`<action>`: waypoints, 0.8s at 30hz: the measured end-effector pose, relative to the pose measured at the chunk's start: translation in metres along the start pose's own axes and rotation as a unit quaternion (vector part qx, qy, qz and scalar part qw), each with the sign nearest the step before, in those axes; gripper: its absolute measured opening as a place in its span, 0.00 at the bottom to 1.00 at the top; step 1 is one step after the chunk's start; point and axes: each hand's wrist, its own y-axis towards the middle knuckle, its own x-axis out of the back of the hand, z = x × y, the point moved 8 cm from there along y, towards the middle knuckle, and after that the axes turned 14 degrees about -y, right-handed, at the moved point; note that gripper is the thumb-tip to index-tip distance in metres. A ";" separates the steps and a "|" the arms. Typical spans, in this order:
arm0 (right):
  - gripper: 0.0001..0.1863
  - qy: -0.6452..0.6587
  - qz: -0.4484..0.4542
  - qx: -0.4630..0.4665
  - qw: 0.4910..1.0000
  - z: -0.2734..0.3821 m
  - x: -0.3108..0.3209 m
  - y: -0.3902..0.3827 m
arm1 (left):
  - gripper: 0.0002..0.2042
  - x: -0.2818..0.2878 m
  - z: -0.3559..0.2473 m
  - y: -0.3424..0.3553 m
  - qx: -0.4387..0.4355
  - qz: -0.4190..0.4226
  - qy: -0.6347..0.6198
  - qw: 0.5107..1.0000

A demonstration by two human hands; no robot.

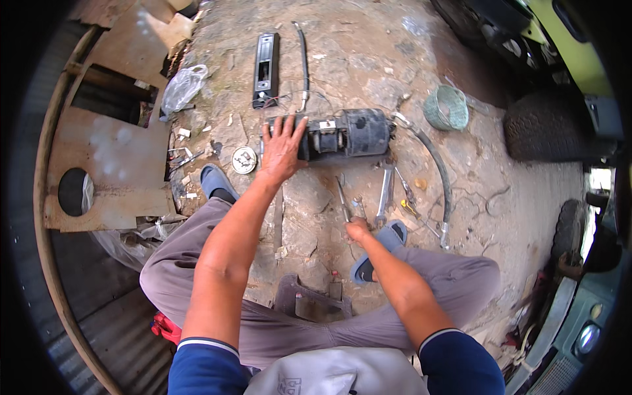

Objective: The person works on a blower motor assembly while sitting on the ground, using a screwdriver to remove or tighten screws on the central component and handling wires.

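My left hand (282,148) lies with fingers spread over the left end of a black cylindrical motor-like unit (365,131) on the ground. My right hand (356,229) is closed round the lower end of a slim metal tool (341,197), pointing up toward the unit. Beside it are a small metal piece (357,203), a long wrench (385,191), pliers (406,187) and a yellow-handled screwdriver (411,209). A round tin (244,160) sits left of the unit.
A hose (438,174) curves at right near a pale green bucket (445,106); another hose (303,56) and a narrow black housing (266,69) lie beyond. Rusty sheet metal (115,168) and a plastic bag (184,89) are left; tyres (546,125) and vehicles stand right.
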 end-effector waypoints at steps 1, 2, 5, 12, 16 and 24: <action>0.18 -0.019 0.011 -0.001 1.000 -0.004 -0.011 0.000 | 0.56 0.000 0.000 -0.004 -0.001 0.002 0.007 1.000; 0.20 -0.038 0.019 -0.001 0.999 -0.006 -0.018 0.003 | 0.56 -0.001 -0.003 -0.004 -0.006 0.015 0.019 1.000; 0.25 -0.161 -0.013 0.021 0.987 0.004 -0.021 0.001 | 0.57 -0.003 -0.004 -0.009 -0.014 0.025 0.050 0.998; 0.23 -0.308 -0.084 0.068 0.945 -0.010 0.000 0.014 | 0.52 -0.007 -0.006 0.001 -0.028 0.034 0.060 0.997; 0.23 -0.313 -0.083 0.055 0.945 -0.020 0.009 0.020 | 0.52 -0.005 -0.005 0.003 -0.042 0.033 0.048 0.997; 0.24 -0.302 -0.084 0.064 0.947 -0.018 0.009 0.021 | 0.51 -0.002 0.004 0.013 -0.065 0.036 0.058 0.996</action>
